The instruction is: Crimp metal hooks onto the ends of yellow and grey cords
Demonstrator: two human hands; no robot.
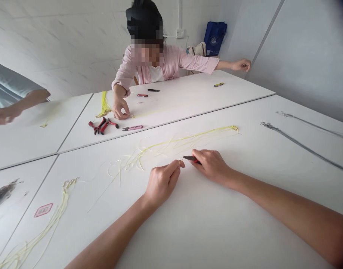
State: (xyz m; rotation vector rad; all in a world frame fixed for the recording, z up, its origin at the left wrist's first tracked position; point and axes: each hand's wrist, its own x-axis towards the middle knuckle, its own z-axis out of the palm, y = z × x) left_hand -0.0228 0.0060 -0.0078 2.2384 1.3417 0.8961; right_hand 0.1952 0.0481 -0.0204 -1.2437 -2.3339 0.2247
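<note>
Pale yellow cords on white tabletop; handheld tool black and red; pliers red and black; co-worker's cardigan pale pink; bag navy, white emblem.

A thin pale-yellow strand curls up from the pinched fingers of the left hand; a slim tool, black at the tip and red at the grip, juts from the right hand, just beside the strand; a loose bundle of yellow strands fans across the white table, its far ends gathered and kinked.
</note>
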